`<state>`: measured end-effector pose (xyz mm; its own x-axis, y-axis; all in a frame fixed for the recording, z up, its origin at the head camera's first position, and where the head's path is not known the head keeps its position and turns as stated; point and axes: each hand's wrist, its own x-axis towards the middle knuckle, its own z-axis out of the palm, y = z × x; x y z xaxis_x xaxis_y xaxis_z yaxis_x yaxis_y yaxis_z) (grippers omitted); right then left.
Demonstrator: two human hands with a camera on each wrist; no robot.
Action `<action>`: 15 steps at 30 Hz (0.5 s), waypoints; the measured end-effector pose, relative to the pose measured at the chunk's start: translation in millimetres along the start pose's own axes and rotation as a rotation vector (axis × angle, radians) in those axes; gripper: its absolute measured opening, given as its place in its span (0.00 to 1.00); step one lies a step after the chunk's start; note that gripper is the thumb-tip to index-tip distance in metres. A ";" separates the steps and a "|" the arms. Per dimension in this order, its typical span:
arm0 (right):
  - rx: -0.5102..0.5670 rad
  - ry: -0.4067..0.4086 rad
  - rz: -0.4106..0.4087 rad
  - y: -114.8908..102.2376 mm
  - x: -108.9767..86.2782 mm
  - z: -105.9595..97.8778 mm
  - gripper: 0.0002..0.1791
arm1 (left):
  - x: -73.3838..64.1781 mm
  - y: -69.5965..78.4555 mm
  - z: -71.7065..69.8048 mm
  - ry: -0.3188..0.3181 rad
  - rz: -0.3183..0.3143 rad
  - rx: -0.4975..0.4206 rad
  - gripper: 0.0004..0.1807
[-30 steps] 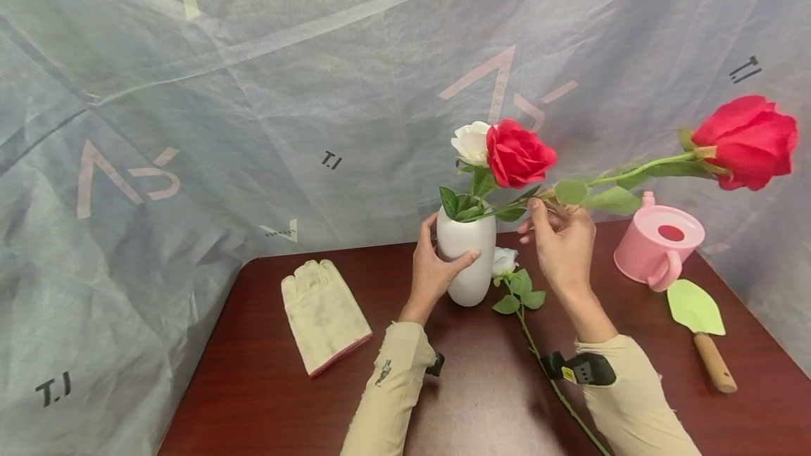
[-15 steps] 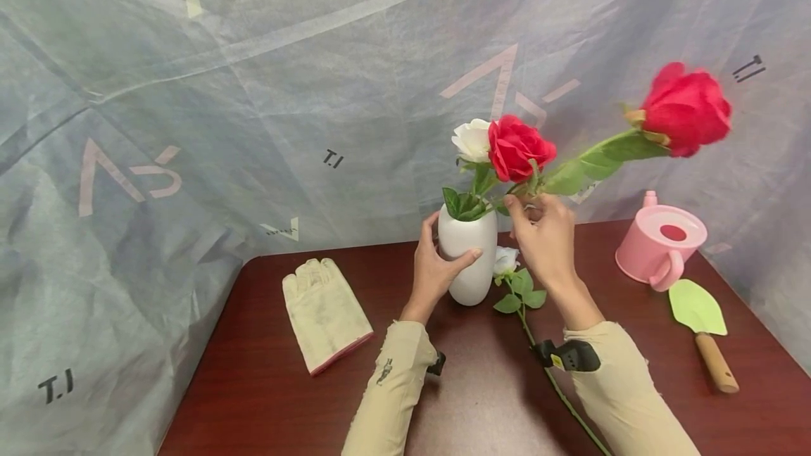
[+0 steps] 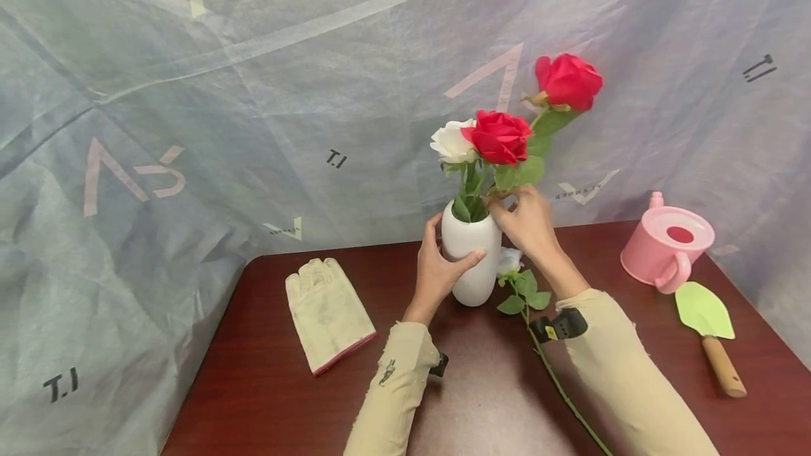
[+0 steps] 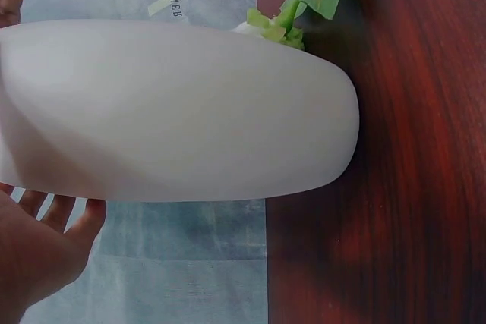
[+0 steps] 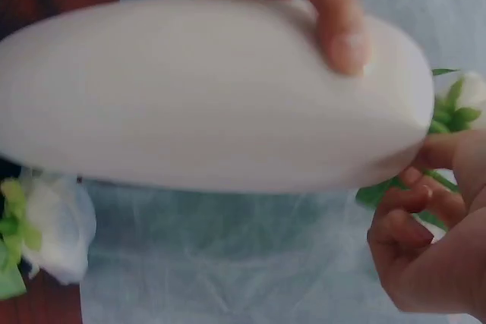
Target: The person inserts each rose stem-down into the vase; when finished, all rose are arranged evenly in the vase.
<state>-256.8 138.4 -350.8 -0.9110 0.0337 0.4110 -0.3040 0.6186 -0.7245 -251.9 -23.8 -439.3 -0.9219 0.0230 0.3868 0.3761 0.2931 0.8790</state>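
A white vase (image 3: pixel 472 259) stands upright on the table, and my left hand (image 3: pixel 438 269) grips its side, thumb across the front. In its mouth stand a white rose (image 3: pixel 453 141) and a red rose (image 3: pixel 499 137) with green leaves. My right hand (image 3: pixel 526 220) pinches the stem of a second red rose (image 3: pixel 569 81) right at the vase's rim; that bloom leans up and to the right, above the others. In the right wrist view the curled fingers (image 5: pixel 406 221) meet at the vase's mouth, and the stem's lower end is hidden.
Another white rose (image 3: pixel 509 262) lies on the dark red table (image 3: pixel 469 400), its long stem running under the right forearm. To the right are a pink watering can (image 3: pixel 665 245) and a green trowel (image 3: pixel 705 312) with a wooden handle. Pale work gloves (image 3: pixel 329 315) lie at left.
My right hand has moved left to the vase's rim, bringing the second red rose from far right and tilting it more upright. My left hand keeps its grip on the vase.
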 end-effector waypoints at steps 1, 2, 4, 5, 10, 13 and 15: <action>-0.010 -0.036 0.003 0.2 3.1 -0.6 0.16 | 0.0 0.1 0.0 0.001 0.002 -0.002 0.45; -0.014 -0.071 0.009 0.2 5.8 -1.6 0.16 | -0.1 0.3 -0.1 0.003 0.004 -0.005 0.45; 0.003 -0.148 0.029 -0.2 10.2 -4.3 0.18 | -0.2 0.7 -0.3 0.004 0.016 -0.016 0.45; 0.018 -0.191 0.043 -0.5 11.1 -6.4 0.20 | -0.4 1.0 -0.5 0.004 0.022 -0.024 0.45; 0.155 -0.381 0.126 3.1 5.0 -20.0 0.27 | -1.1 1.5 -0.4 0.005 0.030 -0.043 0.44; 0.236 -0.387 0.128 9.2 -0.6 -30.0 0.26 | -0.7 0.9 0.2 0.005 0.027 -0.046 0.44; 0.266 -0.305 0.098 12.8 -3.2 -37.7 0.23 | -0.4 -0.1 0.1 0.007 0.027 -0.047 0.44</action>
<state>-247.3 175.8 -340.5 -0.9678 -0.1764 0.1797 -0.2371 0.3981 -0.8862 -251.5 -23.8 -439.6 -0.9107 0.0230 0.4123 0.4048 0.2474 0.8803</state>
